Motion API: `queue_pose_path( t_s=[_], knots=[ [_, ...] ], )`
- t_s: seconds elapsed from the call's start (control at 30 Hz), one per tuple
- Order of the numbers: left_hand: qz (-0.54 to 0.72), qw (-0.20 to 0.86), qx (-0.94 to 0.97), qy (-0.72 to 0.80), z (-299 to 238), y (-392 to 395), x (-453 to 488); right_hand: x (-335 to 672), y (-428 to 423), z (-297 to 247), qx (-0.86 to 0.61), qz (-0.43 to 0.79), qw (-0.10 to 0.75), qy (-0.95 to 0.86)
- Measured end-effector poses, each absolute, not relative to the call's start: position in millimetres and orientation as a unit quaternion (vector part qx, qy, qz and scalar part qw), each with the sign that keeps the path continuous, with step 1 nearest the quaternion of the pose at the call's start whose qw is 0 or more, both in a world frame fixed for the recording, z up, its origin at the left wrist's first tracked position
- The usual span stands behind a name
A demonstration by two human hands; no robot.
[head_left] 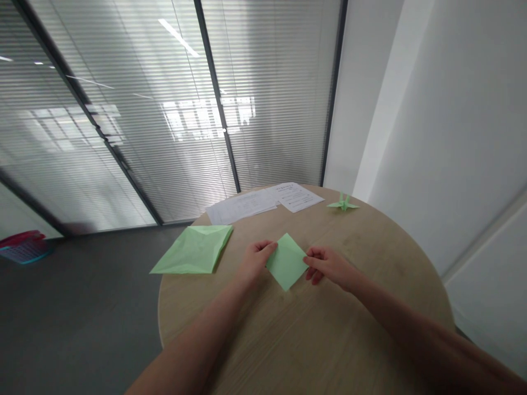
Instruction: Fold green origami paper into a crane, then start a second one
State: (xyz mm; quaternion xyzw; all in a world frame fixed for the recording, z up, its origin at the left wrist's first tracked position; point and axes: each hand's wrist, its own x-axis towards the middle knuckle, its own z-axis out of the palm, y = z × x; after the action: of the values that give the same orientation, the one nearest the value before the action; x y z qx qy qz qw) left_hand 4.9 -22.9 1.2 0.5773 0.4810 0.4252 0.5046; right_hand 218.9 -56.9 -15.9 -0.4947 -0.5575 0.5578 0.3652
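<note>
A small square of light green paper (287, 264) is held between my hands, turned so that one corner points toward me. My left hand (257, 260) pinches its left corner, thumb on top. On the other side, my right hand (323, 264) grips the right corner between thumb and fingers. Whether the square is one layer or folded, I cannot tell. Left of my hands lies a larger piece of green paper (193, 251), its edges bent and one corner past the table's rim. Toward the far right stands a folded green paper crane (343, 204).
Printed white sheets (297, 196) overlap at the far edge of the round wooden table (349, 340). A red and blue basket (27, 248) is on the floor at the left. Glass panels with blinds (275, 109) rise behind, and a white wall (461, 137) stands at the right.
</note>
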Motion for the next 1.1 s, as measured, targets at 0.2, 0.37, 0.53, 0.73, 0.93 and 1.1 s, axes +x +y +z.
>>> queue_pose_path(
  t_s=[0.2, 0.37, 0.53, 0.73, 0.93, 1.1],
  knots=[
    [0.432, 0.492, 0.589, 0.473, -0.6, -22.3, 5.6, 216.9, -57.7, -18.1, -0.480, 0.569, 0.380, -0.549],
    [0.448, 0.498, 0.579, 0.466, -0.9, -19.0, 4.5, 219.0, -52.7, -20.9, -0.484, 0.556, 0.426, -0.524],
    [0.471, 0.500, 0.556, 0.468, -0.4, -18.3, 2.9, 221.6, -49.4, -21.9, -0.483, 0.551, 0.471, -0.491],
    [0.503, 0.534, 0.568, 0.374, 2.8, -24.2, 4.3, 220.2, -51.5, -20.8, -0.468, 0.565, 0.480, -0.481],
    [0.456, 0.510, 0.628, 0.372, 4.6, -27.8, 4.0, 222.6, -50.2, -22.7, -0.470, 0.550, 0.474, -0.502],
    [0.441, 0.502, 0.618, 0.415, -4.2, -21.5, 4.1, 223.1, -47.0, -29.1, -0.481, 0.501, 0.435, -0.573]
  ],
)
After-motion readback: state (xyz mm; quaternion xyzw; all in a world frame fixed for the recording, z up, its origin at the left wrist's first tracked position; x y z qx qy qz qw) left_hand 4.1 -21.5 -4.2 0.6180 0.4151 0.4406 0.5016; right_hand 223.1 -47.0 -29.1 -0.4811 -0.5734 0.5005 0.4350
